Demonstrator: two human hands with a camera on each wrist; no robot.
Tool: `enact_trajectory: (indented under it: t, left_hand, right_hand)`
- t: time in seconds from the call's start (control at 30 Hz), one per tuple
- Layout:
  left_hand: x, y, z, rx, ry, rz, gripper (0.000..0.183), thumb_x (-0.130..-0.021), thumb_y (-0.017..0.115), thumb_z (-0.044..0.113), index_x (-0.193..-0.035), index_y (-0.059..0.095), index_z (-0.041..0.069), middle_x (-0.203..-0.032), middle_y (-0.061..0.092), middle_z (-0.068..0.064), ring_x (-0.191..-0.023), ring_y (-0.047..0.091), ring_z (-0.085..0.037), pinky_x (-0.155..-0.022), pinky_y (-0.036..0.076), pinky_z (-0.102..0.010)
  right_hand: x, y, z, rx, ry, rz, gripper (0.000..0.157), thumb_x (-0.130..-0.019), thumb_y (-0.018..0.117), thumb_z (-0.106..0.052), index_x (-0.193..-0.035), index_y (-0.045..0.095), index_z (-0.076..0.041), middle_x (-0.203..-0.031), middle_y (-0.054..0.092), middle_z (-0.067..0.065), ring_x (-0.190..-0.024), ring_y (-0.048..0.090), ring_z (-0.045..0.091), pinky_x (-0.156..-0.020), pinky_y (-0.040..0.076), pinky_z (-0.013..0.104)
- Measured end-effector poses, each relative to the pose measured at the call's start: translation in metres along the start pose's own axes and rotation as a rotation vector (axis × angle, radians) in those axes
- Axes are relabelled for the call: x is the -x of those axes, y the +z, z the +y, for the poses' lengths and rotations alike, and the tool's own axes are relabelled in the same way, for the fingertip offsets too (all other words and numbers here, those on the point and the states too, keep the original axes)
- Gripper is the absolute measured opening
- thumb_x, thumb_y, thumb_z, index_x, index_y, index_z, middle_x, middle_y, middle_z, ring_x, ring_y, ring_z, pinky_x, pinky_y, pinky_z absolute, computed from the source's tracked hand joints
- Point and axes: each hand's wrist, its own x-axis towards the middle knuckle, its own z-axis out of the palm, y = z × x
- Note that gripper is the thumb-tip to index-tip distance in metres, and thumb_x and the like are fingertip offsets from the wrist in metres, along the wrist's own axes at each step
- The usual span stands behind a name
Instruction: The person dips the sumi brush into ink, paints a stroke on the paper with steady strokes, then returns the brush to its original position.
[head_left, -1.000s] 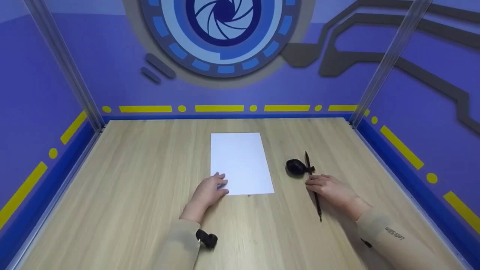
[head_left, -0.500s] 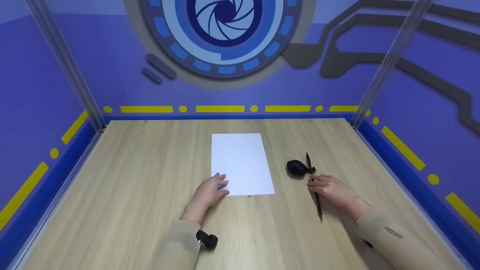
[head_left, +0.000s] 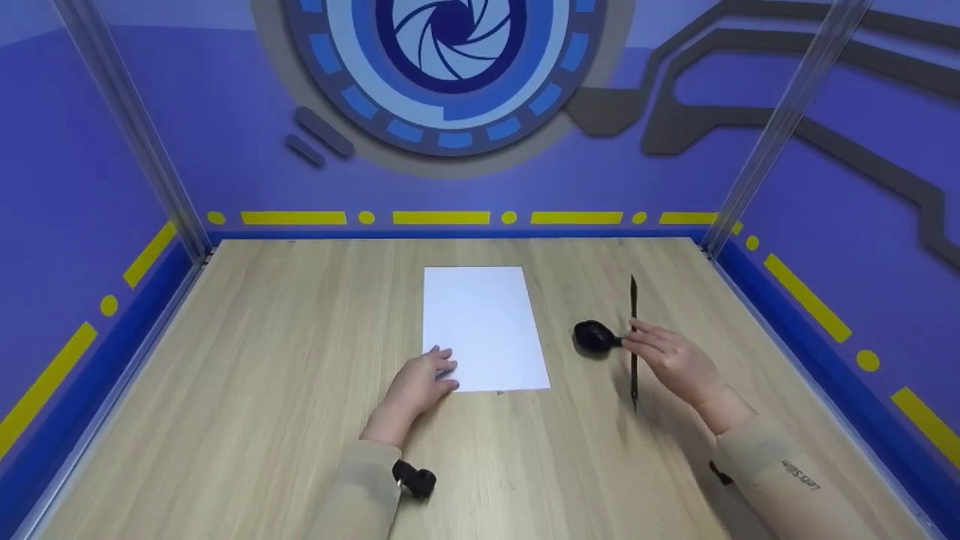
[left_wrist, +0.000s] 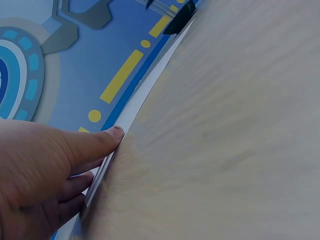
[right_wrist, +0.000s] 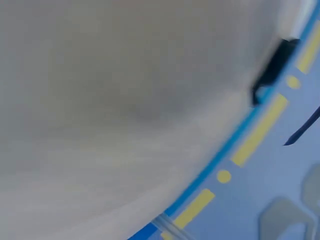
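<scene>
A white sheet of paper [head_left: 487, 322] lies on the wooden table in the head view. My left hand [head_left: 416, 382] rests at its lower left corner, fingers spread loosely over the edge. In the left wrist view the thumb [left_wrist: 102, 142] lies along the paper's edge. My right hand [head_left: 679, 367] pinches a slim black calligraphy brush [head_left: 634, 296] near its middle, raised off the table. Its pointed tip is toward the back wall. Just left of those fingers sits a small round black dish [head_left: 594, 337] with a short stub on its right. In the right wrist view only the brush's tip [right_wrist: 302, 131] shows.
The wooden table [head_left: 300, 337] is enclosed by blue-purple walls [head_left: 187, 135] with yellow dashes, meeting at metal corner posts. A black wrist-camera mount [head_left: 415, 478] sits at the left cuff.
The right hand has lifted the brush off the dish's stub and moved it up and away toward the back, turning it straighter. The left hand and paper stay put.
</scene>
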Motion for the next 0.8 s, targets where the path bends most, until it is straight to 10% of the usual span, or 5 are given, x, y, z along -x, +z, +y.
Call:
enact_trajectory:
  t: [0.1,0.27,0.43,0.63,0.8]
  left_hand:
    - [0.000,0.000,0.000,0.006,-0.001,-0.003,0.040,-0.096,0.073,0.015,-0.133,0.067,0.003,-0.156,0.052,-0.010,-0.153,0.039,-0.032,-0.127,0.034,-0.050]
    - [-0.001,0.001,-0.001,0.011,0.002,-0.003,0.040,-0.096,0.073,0.015,-0.133,0.067,0.003,-0.157,0.052,-0.010,-0.153,0.039,-0.033,-0.127,0.033,-0.050]
    - [-0.001,0.001,-0.003,-0.002,0.019,-0.001,0.040,-0.096,0.073,0.016,-0.133,0.067,0.002,-0.156,0.052,-0.011,-0.153,0.039,-0.033,-0.127,0.034,-0.050]
    - [-0.001,0.001,-0.003,0.003,0.011,-0.003,0.040,-0.095,0.074,0.017,-0.132,0.068,0.004,-0.156,0.053,-0.009,-0.153,0.039,-0.032,-0.126,0.034,-0.050]
    - [-0.001,0.001,-0.004,0.004,0.019,0.000,0.040,-0.095,0.073,0.016,-0.133,0.067,0.003,-0.156,0.053,-0.010,-0.153,0.039,-0.033,-0.127,0.033,-0.051]
  right_hand:
    - [-0.015,-0.003,-0.001,-0.036,0.114,0.116,0.037,-0.111,0.043,-0.014,-0.105,0.078,-0.002,-0.103,0.080,0.012,-0.093,0.077,0.028,-0.073,0.064,0.040]
    - [-0.041,-0.012,-0.006,-0.081,0.376,0.290,0.016,-0.088,0.076,0.003,-0.103,0.079,-0.003,-0.096,0.080,0.013,-0.083,0.077,0.026,-0.084,0.061,0.019]
    - [-0.065,-0.017,-0.004,-0.235,0.773,0.526,0.019,-0.082,0.081,0.006,-0.100,0.079,0.002,-0.093,0.080,0.016,-0.083,0.072,-0.008,-0.083,0.049,-0.002]
    - [-0.069,-0.017,0.001,-0.574,1.286,0.734,0.022,-0.094,0.075,-0.012,-0.109,0.071,0.004,-0.095,0.080,-0.002,-0.083,0.074,-0.005,-0.074,0.060,0.012]
    - [-0.055,-0.006,0.002,-0.701,1.483,0.903,0.020,-0.094,0.075,-0.016,-0.105,0.069,-0.001,-0.086,0.079,-0.009,-0.074,0.077,0.005,-0.063,0.061,0.015]
